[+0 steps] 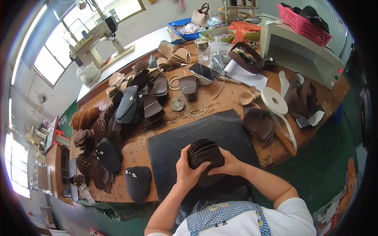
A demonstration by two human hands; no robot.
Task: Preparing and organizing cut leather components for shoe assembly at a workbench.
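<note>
Between my two hands is a stack of dark brown leather pieces (205, 152), with the upper edges fanned apart in layers. My left hand (186, 169) wraps the stack's left side, its thumb lying across the front. On the right side my right hand (227, 163) grips it, thumb also on the front face. The stack is held over a black mat (197, 128) on the wooden workbench. Dark brown leather pieces (258, 124) lie in a pile by the mat's right edge. A dark grey padded piece (138, 183) rests to the left of the mat.
Banded stacks of brown pieces (152, 105) and rubber bands (196, 110) lie beyond the mat. A white tape roll (274, 100) sits at the right. Farther back are a phone (204, 72), a glass jar (202, 51), a grey machine (303, 55) and a pink basket (305, 25). A sewing machine (98, 43) stands back left.
</note>
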